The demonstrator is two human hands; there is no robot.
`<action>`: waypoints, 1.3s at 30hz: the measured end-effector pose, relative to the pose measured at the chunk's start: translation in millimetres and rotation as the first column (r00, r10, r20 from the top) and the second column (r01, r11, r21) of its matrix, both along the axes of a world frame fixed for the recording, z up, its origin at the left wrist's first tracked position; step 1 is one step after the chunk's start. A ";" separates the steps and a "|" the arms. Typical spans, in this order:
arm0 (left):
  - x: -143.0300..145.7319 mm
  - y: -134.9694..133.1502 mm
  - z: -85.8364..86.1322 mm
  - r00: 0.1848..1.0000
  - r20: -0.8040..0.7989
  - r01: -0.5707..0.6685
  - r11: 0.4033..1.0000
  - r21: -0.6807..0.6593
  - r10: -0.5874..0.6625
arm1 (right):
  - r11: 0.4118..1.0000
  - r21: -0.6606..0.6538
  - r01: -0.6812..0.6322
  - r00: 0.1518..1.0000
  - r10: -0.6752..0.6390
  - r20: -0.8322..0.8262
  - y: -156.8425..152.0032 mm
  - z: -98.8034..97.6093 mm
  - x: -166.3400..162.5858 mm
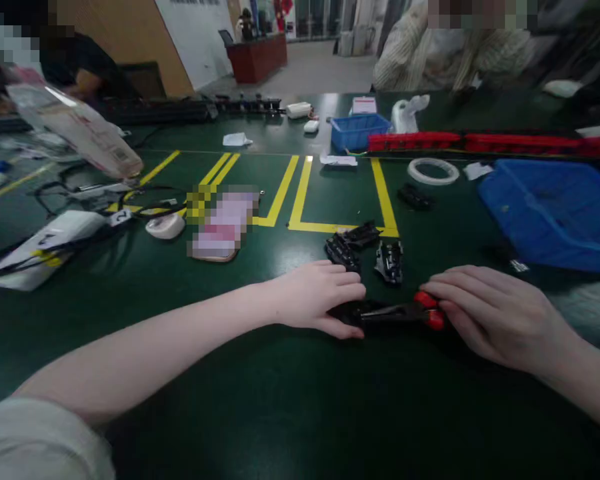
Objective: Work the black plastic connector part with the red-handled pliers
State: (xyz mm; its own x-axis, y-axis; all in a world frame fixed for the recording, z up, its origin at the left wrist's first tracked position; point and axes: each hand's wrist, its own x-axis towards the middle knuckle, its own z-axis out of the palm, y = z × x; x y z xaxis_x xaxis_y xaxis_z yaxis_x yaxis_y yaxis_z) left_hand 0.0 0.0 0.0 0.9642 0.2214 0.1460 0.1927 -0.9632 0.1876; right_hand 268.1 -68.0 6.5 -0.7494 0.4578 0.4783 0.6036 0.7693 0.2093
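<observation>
My left hand (319, 297) lies on the green table (260, 400) with its fingers curled over a small black part (347, 312). My right hand (495, 313) grips the red handles of a pair of black pliers (405, 312), whose jaws point left toward the part under my left hand. Three more black plastic parts sit just beyond my hands: one (342, 253), one (364, 235) and one (390, 260), near the corner of a yellow taped outline (386, 200).
A large blue bin (555, 213) sits at the right, a small blue basket (357, 130) farther back. A red rail (490, 141), a white tape ring (433, 171), cables and white bags (45, 247) lie at the left. People sit across the table.
</observation>
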 end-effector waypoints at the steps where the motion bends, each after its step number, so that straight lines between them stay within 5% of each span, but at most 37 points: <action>1: -0.6 -0.5 0.3 1.000 -0.001 -0.002 1.000 -0.001 0.002 | 1.000 -0.009 0.003 1.000 -0.003 -0.003 0.8 0.6 -0.7; 39: -2.7 -3.8 4.5 0.999 -0.036 -0.026 1.000 -0.004 0.026 | 0.997 -0.043 0.065 0.998 -0.065 0.001 -6.1 5.6 -13.7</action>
State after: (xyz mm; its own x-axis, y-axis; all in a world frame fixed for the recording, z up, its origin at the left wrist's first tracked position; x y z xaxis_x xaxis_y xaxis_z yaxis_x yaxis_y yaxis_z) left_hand -2.7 -3.8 4.5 0.9626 0.2472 0.1104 0.2247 -0.9569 0.1840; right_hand 254.5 -74.1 12.0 -0.7174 0.5256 0.4573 0.6525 0.7369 0.1766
